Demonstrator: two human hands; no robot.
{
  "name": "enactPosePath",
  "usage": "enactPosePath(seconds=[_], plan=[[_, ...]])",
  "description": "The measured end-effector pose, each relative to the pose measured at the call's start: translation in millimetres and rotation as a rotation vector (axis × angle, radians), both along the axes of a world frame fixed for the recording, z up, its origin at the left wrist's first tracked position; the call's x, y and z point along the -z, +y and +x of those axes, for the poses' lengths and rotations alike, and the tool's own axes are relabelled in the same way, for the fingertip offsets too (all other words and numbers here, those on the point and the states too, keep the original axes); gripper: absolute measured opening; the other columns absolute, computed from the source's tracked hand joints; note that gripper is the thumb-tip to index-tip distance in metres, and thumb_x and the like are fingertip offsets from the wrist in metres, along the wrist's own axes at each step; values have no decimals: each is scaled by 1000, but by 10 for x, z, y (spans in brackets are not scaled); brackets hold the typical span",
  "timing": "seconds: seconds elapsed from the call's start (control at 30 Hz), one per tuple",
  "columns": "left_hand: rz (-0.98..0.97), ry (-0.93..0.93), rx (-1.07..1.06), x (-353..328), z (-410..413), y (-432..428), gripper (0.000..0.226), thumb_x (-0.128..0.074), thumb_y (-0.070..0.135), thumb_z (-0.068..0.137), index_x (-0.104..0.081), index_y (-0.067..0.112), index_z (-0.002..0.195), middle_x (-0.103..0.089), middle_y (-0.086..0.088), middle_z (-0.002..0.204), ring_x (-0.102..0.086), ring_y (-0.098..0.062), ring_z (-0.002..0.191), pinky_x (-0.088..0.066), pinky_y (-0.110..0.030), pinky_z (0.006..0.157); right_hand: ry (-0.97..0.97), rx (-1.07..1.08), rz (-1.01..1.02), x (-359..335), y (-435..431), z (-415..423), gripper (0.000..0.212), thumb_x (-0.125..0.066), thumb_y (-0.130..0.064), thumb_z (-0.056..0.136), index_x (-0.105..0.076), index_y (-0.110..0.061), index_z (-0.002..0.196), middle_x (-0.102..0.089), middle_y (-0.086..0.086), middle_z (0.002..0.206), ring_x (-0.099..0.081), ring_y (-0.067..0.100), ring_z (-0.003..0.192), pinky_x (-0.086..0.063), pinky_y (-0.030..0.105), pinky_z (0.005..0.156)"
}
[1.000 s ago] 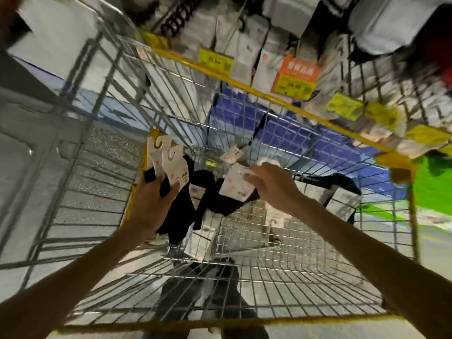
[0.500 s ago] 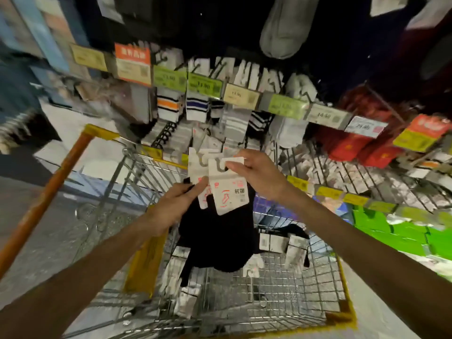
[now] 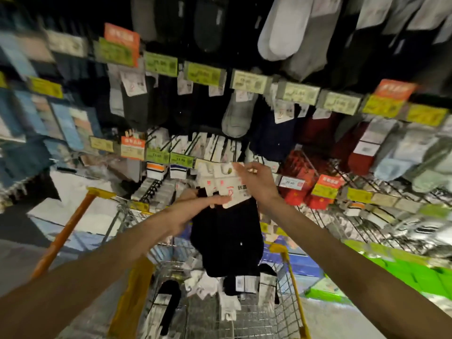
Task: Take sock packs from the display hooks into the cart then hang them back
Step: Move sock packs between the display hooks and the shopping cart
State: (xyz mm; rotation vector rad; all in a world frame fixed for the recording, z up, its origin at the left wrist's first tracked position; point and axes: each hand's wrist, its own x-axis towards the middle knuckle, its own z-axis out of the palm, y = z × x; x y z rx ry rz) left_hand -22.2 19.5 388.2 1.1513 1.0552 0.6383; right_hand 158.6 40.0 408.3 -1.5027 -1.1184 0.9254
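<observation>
Several black sock packs [image 3: 230,238] with white header cards hang from both my hands above the wire cart [image 3: 244,321]. My left hand [image 3: 195,206] holds the bunch from below at the cards' lower edge. My right hand [image 3: 256,179] pinches the top of the front card [image 3: 234,189] beside its hook hole. The cards are level with the lower row of display hooks [image 3: 186,145], just in front of it. More sock packs [image 3: 230,289] lie on the cart floor.
The display wall is packed with hanging socks and rows of yellow-green price tags [image 3: 203,72]. Red packs [image 3: 303,182] hang to the right. The cart's orange handle [image 3: 63,233] runs at the left, and a green shelf edge [image 3: 403,272] lies at the right.
The view swung up from the cart to the display. Both hands lifted the black sock packs out of the cart and up toward the hooks; my right hand now pinches the front card's top.
</observation>
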Motion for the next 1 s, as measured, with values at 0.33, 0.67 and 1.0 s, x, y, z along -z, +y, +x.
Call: enactPosePath(seconds=[0.33, 0.67, 1.0], plan=[[78, -29, -95, -816, 302, 3, 36, -88, 33, 68, -78, 19, 100, -77, -4, 95, -73, -22, 94, -56, -37, 89, 281, -227, -62, -604, -398, 402, 44, -79, -19, 80, -62, -7, 120, -73, 11, 109, -70, 25, 99, -57, 36, 87], [43, -16, -24, -968, 43, 159, 44, -86, 33, 71, -74, 20, 111, -76, -2, 106, -72, -20, 100, -53, -44, 99, 306, -236, -99, -725, -217, 212, 52, -83, -10, 74, -58, -4, 119, -75, 9, 101, -72, 22, 93, -58, 30, 76], [-18, 3, -14, -927, -522, 821, 45, -88, 39, 67, -71, 18, 103, -77, -4, 96, -73, -23, 95, -53, -44, 98, 437, -187, -206, -544, 434, -306, 52, -82, -7, 75, -58, -5, 121, -72, 14, 108, -70, 31, 100, -54, 46, 93]])
